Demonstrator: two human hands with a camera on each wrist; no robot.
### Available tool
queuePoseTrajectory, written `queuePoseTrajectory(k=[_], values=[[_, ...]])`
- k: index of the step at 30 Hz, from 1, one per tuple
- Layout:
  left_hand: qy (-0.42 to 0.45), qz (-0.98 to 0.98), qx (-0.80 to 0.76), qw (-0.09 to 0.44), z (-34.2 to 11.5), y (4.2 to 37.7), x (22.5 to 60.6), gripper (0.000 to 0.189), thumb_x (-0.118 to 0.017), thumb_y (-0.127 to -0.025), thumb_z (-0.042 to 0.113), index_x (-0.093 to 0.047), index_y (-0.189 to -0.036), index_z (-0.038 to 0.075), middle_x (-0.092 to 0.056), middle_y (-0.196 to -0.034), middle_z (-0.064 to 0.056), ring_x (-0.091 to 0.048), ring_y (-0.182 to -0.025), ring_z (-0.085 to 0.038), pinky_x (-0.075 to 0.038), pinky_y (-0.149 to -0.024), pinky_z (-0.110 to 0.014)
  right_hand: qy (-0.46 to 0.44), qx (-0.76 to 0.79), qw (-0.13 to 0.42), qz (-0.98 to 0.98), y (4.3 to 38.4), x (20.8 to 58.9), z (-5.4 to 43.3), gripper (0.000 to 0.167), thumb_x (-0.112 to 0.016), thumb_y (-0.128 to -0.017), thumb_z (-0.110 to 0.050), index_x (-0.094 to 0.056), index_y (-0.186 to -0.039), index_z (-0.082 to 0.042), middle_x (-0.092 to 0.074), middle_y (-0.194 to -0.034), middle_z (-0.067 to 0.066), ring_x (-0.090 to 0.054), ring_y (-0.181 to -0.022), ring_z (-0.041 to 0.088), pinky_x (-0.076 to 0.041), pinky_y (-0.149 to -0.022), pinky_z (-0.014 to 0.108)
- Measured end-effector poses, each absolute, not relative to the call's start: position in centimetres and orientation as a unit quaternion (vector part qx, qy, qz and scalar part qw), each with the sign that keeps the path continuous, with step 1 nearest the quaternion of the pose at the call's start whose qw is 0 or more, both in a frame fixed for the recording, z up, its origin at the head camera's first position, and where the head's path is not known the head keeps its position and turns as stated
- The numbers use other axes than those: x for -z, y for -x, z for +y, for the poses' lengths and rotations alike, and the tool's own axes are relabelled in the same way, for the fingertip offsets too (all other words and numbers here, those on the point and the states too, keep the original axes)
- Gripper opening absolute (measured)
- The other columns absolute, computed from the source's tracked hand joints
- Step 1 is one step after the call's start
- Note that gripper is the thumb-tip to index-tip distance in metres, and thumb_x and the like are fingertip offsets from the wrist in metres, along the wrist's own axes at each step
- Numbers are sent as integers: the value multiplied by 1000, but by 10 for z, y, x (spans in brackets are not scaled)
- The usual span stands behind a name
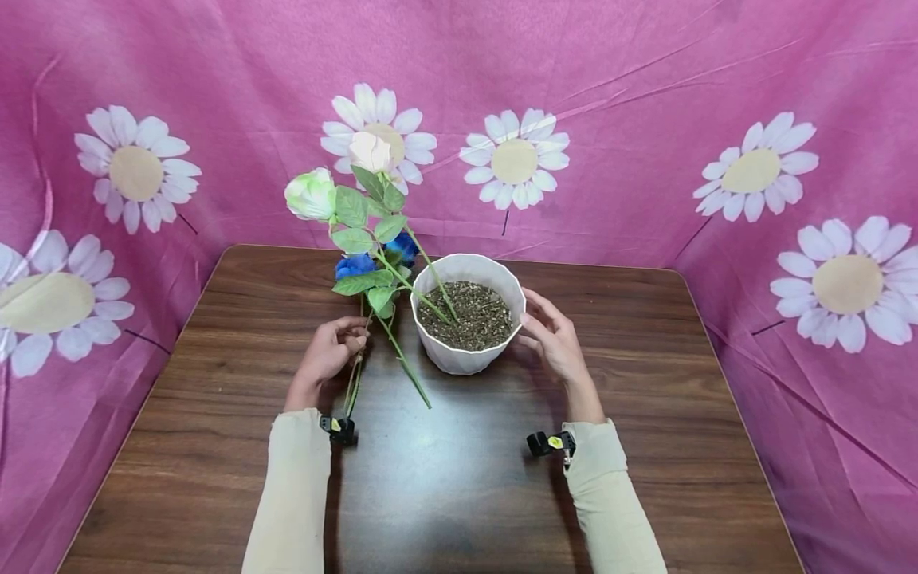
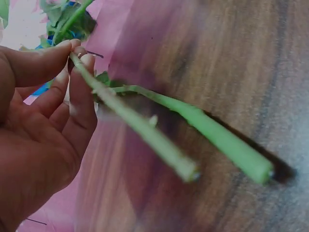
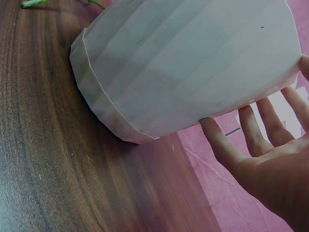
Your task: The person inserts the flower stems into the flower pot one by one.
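Observation:
My left hand (image 1: 333, 348) pinches a thin green flower stem (image 2: 133, 121) between thumb and fingertips, its cut end toward the wrist camera. Beside it, a second stem (image 2: 227, 145) lies over the table. Two blue flowers (image 1: 355, 266) show partly behind leaves, left of a white faceted pot (image 1: 464, 363). Dark, crumbly soil (image 1: 476, 319) fills much of this pot. From it lean the stems of a white rose (image 1: 370, 151) and a green-edged white rose (image 1: 311, 194), both tilting left. With fingers spread and fairly straight, my right hand (image 1: 558, 343) touches the pot's right side.
Everything stands on a dark brown wooden table (image 1: 645, 446). Pink cloth (image 1: 617, 48) printed with large daisies hangs around its back and sides. Each wrist carries a small black camera, the left camera (image 1: 343, 430) close to the stem ends.

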State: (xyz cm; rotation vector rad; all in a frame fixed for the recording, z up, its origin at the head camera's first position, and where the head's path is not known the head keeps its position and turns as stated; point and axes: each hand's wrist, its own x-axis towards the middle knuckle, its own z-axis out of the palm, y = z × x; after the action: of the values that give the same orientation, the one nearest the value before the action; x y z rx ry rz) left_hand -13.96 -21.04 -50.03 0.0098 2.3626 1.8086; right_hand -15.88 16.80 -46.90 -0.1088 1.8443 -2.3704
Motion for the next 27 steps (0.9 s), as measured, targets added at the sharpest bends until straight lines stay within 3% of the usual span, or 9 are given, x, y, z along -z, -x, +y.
queuePoseTrajectory(k=[5,14,20,27], values=[[2,776,-626,73,-210,139,498,32,-49,-95,-13,-53,-126,-21,-60,-107,-37,-61,-71,-14,-55,-57,-20,36,788,68,611,159,470,168,53,-53,-99,4,-38,-150,7,-46,-140,25,-61,-109,21,-62,-85,31],[33,743,-667,54,-205,140,495,30,-50,-95,-12,-52,-124,-21,-58,-114,-39,-66,-78,-14,-62,-63,-21,37,786,66,613,159,469,168,53,-53,-99,4,-38,-150,7,-43,-139,28,-61,-107,20,-62,-86,33],[42,728,-681,63,-201,142,502,44,-55,-94,-11,-47,-136,-16,-59,-119,-41,-69,-84,-14,-63,-70,-26,37,785,66,615,160,470,168,53,-53,-100,3,-39,-150,6,-44,-140,28,-61,-107,20,-62,-86,34],[73,696,-710,74,-200,140,515,61,-57,-93,-13,-36,-150,-7,-51,-132,-41,-68,-91,-13,-62,-71,-23,35,788,66,611,159,471,168,52,-53,-100,4,-39,-150,6,-51,-134,17,-61,-108,21,-62,-86,35]])
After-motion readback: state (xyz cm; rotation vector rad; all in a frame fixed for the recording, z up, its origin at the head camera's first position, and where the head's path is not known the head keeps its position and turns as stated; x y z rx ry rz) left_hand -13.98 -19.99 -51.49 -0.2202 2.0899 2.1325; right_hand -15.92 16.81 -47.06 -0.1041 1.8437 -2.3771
